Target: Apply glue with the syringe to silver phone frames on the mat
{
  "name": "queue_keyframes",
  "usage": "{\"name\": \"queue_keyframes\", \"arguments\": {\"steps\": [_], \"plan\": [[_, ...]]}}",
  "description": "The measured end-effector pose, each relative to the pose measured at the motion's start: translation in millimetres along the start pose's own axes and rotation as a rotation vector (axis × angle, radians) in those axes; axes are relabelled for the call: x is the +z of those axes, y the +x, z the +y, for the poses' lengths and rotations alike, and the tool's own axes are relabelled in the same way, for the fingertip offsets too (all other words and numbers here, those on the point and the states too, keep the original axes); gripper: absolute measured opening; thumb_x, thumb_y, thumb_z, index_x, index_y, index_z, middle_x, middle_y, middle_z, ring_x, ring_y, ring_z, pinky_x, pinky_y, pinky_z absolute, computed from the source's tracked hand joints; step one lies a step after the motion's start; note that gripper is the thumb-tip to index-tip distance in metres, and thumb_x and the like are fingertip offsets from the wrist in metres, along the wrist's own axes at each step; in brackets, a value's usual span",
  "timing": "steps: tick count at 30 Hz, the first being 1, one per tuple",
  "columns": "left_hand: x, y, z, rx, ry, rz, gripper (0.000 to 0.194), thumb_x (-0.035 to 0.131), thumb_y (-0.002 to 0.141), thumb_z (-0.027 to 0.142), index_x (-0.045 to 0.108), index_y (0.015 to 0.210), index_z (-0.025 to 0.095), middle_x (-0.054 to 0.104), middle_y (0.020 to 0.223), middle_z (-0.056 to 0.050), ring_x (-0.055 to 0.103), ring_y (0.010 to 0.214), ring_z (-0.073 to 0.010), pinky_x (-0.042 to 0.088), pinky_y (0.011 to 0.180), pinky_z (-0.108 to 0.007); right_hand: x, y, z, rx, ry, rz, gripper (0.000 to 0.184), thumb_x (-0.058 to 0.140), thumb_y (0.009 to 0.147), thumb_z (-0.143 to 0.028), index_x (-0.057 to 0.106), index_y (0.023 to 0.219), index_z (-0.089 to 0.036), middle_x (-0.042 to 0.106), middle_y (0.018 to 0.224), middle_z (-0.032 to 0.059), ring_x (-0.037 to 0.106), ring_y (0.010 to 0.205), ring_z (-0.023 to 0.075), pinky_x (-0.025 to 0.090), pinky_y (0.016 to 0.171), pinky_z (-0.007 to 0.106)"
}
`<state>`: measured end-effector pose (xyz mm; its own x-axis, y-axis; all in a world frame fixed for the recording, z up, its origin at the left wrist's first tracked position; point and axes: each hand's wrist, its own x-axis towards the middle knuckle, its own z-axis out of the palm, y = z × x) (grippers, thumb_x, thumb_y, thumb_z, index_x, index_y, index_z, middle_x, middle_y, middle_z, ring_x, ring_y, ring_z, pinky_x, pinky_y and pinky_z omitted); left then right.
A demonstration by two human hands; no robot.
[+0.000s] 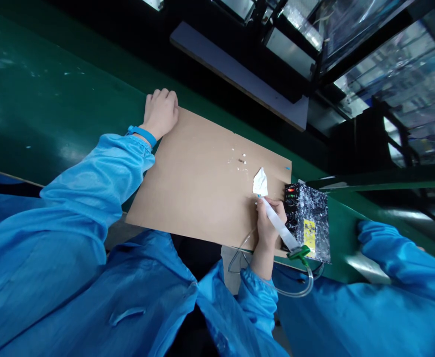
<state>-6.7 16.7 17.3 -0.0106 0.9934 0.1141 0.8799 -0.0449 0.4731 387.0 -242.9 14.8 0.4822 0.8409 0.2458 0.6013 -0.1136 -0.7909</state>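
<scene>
My left hand [161, 113] is closed at the far left corner of a brown cardboard sheet [195, 178], its fingers curled at the edge and the fingertips hidden. My right hand [271, 218] grips a white dispensing syringe [279, 226] like a pen, low over the sheet's right side. The syringe's green cap [299, 253] joins a clear air hose [306, 288]. Just beyond the syringe's tip lies a small crumpled white scrap [261, 182]; I cannot tell whether they touch. Small whitish blobs [242, 161] dot the cardboard farther off.
A smeared black dispenser box [316, 213] with a red display and yellow label stands right of the cardboard. The green bench [53, 94] extends to both sides. A grey shelf board [239, 74] runs behind. At the right is another person's blue sleeve [396, 248].
</scene>
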Motion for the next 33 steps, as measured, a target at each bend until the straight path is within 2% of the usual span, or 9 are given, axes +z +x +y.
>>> {"name": "queue_keyframes", "arguments": {"steps": [3, 8, 15, 20, 25, 29, 33], "plan": [[-0.2, 0.4, -0.2, 0.005, 0.012, 0.005, 0.031, 0.04, 0.122, 0.04, 0.06, 0.133, 0.019, 0.065, 0.14, -0.008, 0.04, 0.136, -0.0295, 0.03, 0.118, -0.051, 0.3, -0.3, -1.0, 0.023, 0.005, -0.019, 0.044, 0.081, 0.093, -0.058, 0.067, 0.101, -0.017, 0.078, 0.095, 0.0106, 0.071, 0.084, 0.0217, 0.055, 0.078, 0.035], [1.0, 1.3, -1.9, 0.007, -0.022, 0.009, 0.027, 0.046, 0.119, 0.038, 0.062, 0.132, 0.021, 0.065, 0.134, -0.01, 0.041, 0.138, -0.0333, 0.03, 0.118, -0.057, 0.4, -1.4, 0.1, 0.031, -0.01, -0.027, 0.045, 0.078, 0.095, -0.06, 0.067, 0.103, -0.018, 0.079, 0.094, 0.0087, 0.071, 0.082, 0.0206, 0.055, 0.078, 0.034], [0.2, 0.2, -0.9, 0.007, -0.004, 0.009, 0.031, 0.043, 0.12, 0.04, 0.062, 0.135, 0.02, 0.066, 0.135, -0.01, 0.041, 0.138, -0.0335, 0.03, 0.118, -0.056, 0.2, -0.5, 2.1, 0.01, -0.028, -0.006, 0.043, 0.079, 0.093, -0.057, 0.069, 0.101, -0.017, 0.078, 0.096, 0.0098, 0.071, 0.084, 0.0229, 0.055, 0.081, 0.037], [0.1, 0.5, -1.1, -0.002, -0.055, -0.001, 0.033, 0.05, 0.116, 0.044, 0.063, 0.136, 0.022, 0.069, 0.124, -0.009, 0.041, 0.14, -0.0354, 0.027, 0.12, -0.059, 0.0, -0.2, -0.6, -0.013, -0.025, 0.004, 0.04, 0.079, 0.093, -0.055, 0.069, 0.099, -0.017, 0.077, 0.093, 0.009, 0.071, 0.081, 0.0224, 0.055, 0.078, 0.036], [1.7, 1.8, -2.9, 0.004, -0.053, 0.001, 0.03, 0.044, 0.118, 0.038, 0.062, 0.135, 0.021, 0.066, 0.122, -0.009, 0.04, 0.138, -0.0335, 0.028, 0.119, -0.058, -0.8, -0.7, -2.2, -0.022, -0.04, 0.003, 0.04, 0.078, 0.095, -0.055, 0.069, 0.1, -0.017, 0.077, 0.093, 0.0094, 0.071, 0.083, 0.0226, 0.055, 0.08, 0.036], [1.8, 1.4, -3.0, 0.01, -0.032, 0.003, 0.028, 0.047, 0.119, 0.036, 0.062, 0.136, 0.02, 0.067, 0.127, -0.009, 0.041, 0.138, -0.0336, 0.029, 0.119, -0.057, -1.1, -1.4, -1.7, -0.007, -0.037, 0.005, 0.041, 0.079, 0.095, -0.056, 0.069, 0.101, -0.017, 0.077, 0.096, 0.0098, 0.071, 0.084, 0.0228, 0.055, 0.082, 0.037], [3.4, 2.5, -4.4, 0.016, -0.006, 0.013, 0.032, 0.042, 0.12, 0.036, 0.064, 0.137, 0.019, 0.067, 0.137, -0.011, 0.044, 0.139, -0.0338, 0.031, 0.117, -0.056, 0.2, -0.8, 0.4, -0.002, -0.031, 0.007, 0.042, 0.08, 0.094, -0.057, 0.07, 0.101, -0.017, 0.078, 0.095, 0.0096, 0.072, 0.081, 0.023, 0.055, 0.079, 0.037]]}}
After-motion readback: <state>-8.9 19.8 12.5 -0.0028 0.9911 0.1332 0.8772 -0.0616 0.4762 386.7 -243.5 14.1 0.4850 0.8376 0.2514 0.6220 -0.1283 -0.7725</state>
